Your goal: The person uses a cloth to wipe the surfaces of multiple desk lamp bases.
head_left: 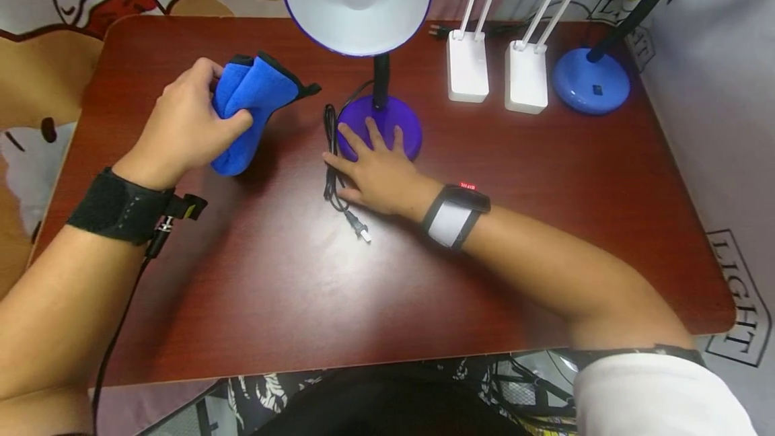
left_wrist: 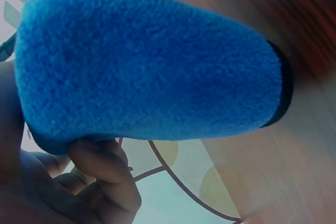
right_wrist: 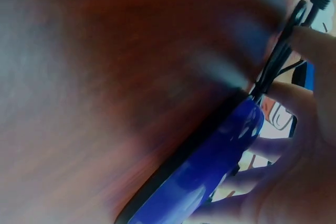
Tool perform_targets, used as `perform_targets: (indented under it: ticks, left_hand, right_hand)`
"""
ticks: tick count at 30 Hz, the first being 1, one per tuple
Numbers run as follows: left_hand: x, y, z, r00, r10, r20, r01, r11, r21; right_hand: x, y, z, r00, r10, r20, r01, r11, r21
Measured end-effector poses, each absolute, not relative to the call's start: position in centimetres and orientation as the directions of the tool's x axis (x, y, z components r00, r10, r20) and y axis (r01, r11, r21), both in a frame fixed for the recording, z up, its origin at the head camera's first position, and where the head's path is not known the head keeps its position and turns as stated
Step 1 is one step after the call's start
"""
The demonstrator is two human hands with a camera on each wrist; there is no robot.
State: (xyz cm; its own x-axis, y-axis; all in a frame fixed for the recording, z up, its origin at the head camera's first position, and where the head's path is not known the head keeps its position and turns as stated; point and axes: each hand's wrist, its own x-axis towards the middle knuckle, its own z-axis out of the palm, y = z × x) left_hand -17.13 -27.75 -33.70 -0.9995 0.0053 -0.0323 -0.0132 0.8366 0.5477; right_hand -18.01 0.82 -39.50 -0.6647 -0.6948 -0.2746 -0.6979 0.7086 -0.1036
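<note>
My left hand [head_left: 181, 123] grips a folded blue cloth [head_left: 257, 93] with dark edging, held above the left part of the table. The left wrist view shows the cloth's fuzzy side [left_wrist: 152, 66], with curled fingers [left_wrist: 102, 161] at its lower edge. My right hand [head_left: 387, 177] lies with fingers spread over the front of a desk lamp's purple base [head_left: 408, 130]. Its thumb side crosses the lamp's bundled black cord [head_left: 330, 130], whose plug [head_left: 358, 226] points toward me. In the right wrist view, fingers reach along the glossy base [right_wrist: 210, 156] and the cord bundle [right_wrist: 273, 66].
The purple lamp's wide white shade [head_left: 303, 5] and bulb hang over the table's back edge. Two white lamps [head_left: 467, 69] and a blue-based lamp [head_left: 590, 83] stand at the back right. A patterned cloth [head_left: 36, 79] lies beyond the brown table [head_left: 514, 153] on the left.
</note>
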Motion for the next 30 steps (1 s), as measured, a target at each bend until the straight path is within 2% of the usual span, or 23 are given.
perform_targets:
  ticks: [7, 20, 30]
  left_hand:
    - [-17.0, -27.6, -33.6, -0.999, 0.000, -0.049, -0.027, 0.835, 0.550]
    - [-17.1, -26.7, -33.7, -0.999, 0.019, -0.038, -0.004, 0.835, 0.550]
    - [-18.2, -25.2, -33.8, -0.999, 0.039, -0.031, 0.014, 0.814, 0.581]
  right_hand:
    - [-20.1, 1.0, -39.5, -0.662, -0.688, -0.296, -0.694, 0.712, -0.103]
    - [-29.2, 2.2, -39.4, -0.705, -0.655, -0.272, -0.632, 0.754, -0.180]
    - [-33.1, 1.7, -39.6, -0.714, -0.646, -0.272, -0.612, 0.763, -0.205]
